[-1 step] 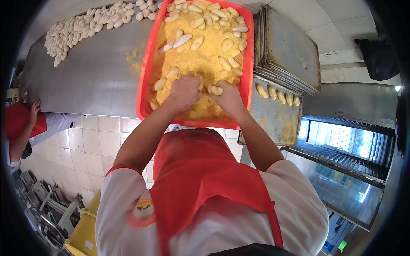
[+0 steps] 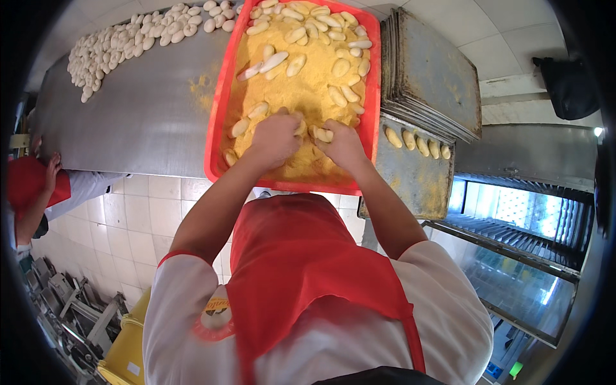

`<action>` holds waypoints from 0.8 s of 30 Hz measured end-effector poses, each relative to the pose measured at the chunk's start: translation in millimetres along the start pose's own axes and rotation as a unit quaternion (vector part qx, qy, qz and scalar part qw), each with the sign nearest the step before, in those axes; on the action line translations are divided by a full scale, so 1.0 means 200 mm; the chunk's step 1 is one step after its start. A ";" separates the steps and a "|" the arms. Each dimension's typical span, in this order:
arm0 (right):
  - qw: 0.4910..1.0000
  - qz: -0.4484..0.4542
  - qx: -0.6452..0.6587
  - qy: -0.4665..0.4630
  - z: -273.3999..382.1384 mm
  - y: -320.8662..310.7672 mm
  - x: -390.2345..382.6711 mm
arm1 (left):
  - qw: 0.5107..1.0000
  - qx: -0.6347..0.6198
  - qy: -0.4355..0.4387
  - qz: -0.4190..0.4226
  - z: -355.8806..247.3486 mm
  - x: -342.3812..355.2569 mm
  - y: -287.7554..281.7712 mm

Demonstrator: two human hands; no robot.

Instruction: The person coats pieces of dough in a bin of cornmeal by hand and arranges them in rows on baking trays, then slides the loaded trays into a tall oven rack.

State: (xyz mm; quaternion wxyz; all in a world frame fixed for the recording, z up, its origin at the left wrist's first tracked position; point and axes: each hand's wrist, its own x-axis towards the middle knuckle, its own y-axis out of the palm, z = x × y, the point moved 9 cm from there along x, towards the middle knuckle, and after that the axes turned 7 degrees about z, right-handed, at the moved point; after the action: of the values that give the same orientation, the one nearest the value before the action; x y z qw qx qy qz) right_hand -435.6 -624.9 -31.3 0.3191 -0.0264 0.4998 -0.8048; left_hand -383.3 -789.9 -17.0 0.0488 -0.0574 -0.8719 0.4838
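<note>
In the red tray [image 2: 221, 96], toward its near edge, the fingers of the right hand [image 2: 346, 146] are clamped on a crumb-dusted dough piece [image 2: 324, 135], its long axis roughly crosswise, one end toward the left hand [image 2: 274, 140]. Whether the left fingers grip anything, I cannot tell.

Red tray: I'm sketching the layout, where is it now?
In the head view, the red tray is at upper centre, between the dough pile on its left and stacked metal trays on its right, with the left hand and right hand inside.
</note>
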 end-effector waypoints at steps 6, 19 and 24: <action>0.995 0.019 0.086 0.047 0.03 -0.05 -0.10 | 0.963 -0.198 -0.165 0.077 0.12 -0.30 -0.38; 0.876 -0.091 0.466 0.085 -0.74 -0.55 -0.63 | 0.827 -0.561 -0.048 -0.002 -0.41 -0.11 0.01; 0.966 -0.081 0.227 0.095 -1.20 -0.89 -0.87 | 0.899 -0.437 0.013 0.003 -1.13 0.18 0.37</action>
State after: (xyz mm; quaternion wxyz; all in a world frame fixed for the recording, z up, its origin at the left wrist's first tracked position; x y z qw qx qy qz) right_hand -471.4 -288.0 43.5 0.2019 0.0829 0.3281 -0.9191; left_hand -383.9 -556.4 39.5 0.0291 -0.0819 -0.9948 0.0536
